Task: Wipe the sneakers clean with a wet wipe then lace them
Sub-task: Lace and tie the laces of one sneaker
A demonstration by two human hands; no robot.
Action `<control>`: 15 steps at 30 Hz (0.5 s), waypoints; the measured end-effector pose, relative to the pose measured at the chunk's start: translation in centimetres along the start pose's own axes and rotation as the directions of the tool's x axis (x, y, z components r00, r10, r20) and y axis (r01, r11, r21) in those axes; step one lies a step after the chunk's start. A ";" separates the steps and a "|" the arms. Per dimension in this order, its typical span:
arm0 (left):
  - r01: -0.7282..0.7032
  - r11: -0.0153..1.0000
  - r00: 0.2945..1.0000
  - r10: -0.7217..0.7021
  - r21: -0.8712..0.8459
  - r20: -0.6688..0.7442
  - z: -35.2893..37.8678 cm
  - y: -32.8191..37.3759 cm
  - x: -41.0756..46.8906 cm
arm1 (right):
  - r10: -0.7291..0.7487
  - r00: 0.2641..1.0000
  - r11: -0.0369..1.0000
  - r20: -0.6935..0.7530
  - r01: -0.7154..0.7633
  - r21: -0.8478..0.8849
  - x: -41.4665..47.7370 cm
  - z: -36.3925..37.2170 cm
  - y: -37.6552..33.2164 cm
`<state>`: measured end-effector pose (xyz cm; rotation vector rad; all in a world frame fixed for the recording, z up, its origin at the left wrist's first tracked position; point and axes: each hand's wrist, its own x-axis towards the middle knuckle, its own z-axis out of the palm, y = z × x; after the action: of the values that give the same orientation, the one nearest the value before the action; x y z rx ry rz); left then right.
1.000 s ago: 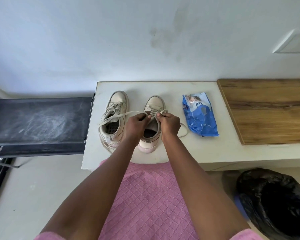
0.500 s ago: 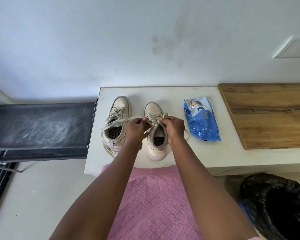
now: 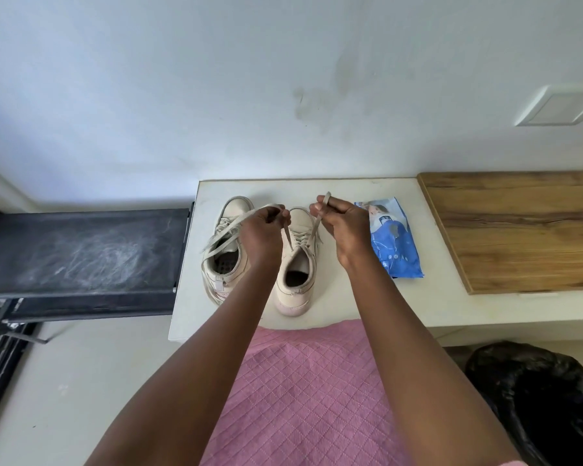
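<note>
The right sneaker point(image 3: 297, 280) has its lace point(image 3: 287, 237) pulled up at both ends. The left hand point(image 3: 261, 233) pinches one end and the right hand point(image 3: 345, 227) pinches the other. Each grip is clamped on the lace, and the hands are apart above the toe. From the left hand a long loose part of lace goes over the left sneaker point(image 3: 221, 270). Both stand side by side on the white tabletop point(image 3: 350, 297), toes to the wall. Just beside the right hand lies a blue wipes pack point(image 3: 398, 250), then a wooden board point(image 3: 519, 230).
</note>
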<state>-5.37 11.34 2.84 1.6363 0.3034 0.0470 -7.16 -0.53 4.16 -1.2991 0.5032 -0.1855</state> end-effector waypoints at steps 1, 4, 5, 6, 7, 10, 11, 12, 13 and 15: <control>-0.020 1.000 1.000 0.020 0.003 -0.003 -0.1 0.5 0.0 | -0.022 1.000 1.000 0.008 0.022 -0.003 -0.2 0.1 -0.8; -0.053 0.999 0.999 0.053 0.005 0.002 -0.2 2.3 0.2 | -0.092 0.996 0.995 0.014 0.093 -0.039 -0.5 0.6 -3.1; -0.062 0.998 0.998 0.062 0.014 0.003 -0.1 2.9 0.3 | -0.113 0.993 0.992 0.018 0.114 -0.053 -0.6 0.8 -3.8; -0.069 0.997 0.998 0.069 0.027 0.003 0.0 3.7 0.3 | -0.134 0.991 0.989 0.023 0.135 -0.066 -0.7 1.0 -4.6; -0.077 0.997 0.997 0.077 0.033 0.002 0.0 4.4 0.2 | -0.152 0.988 0.985 0.026 0.153 -0.075 -0.8 1.2 -5.4; -0.117 0.992 0.993 0.117 0.043 0.008 0.1 6.6 0.1 | -0.199 0.979 0.976 0.046 0.202 -0.083 -1.2 1.8 -7.5; -0.128 0.991 0.992 0.128 0.045 0.005 0.2 7.4 0.0 | -0.215 0.975 0.971 0.054 0.219 -0.094 -1.3 1.9 -8.2; -0.138 0.990 0.990 0.138 0.033 0.004 0.1 8.1 -0.1 | -0.228 0.972 0.966 0.060 0.233 -0.111 -1.5 1.9 -8.8; -0.145 0.989 0.989 0.145 0.017 0.001 0.0 8.8 -0.1 | -0.238 0.969 0.961 0.061 0.245 -0.131 -1.6 1.9 -9.3; -0.165 0.986 0.986 0.166 0.011 -0.012 -0.2 9.9 0.2 | -0.262 0.963 0.950 0.058 0.268 -0.158 -1.8 1.9 -10.3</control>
<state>-3.54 11.01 12.57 1.6685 0.1771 0.1824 -6.34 -0.98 14.75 -1.5284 0.3159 -0.3494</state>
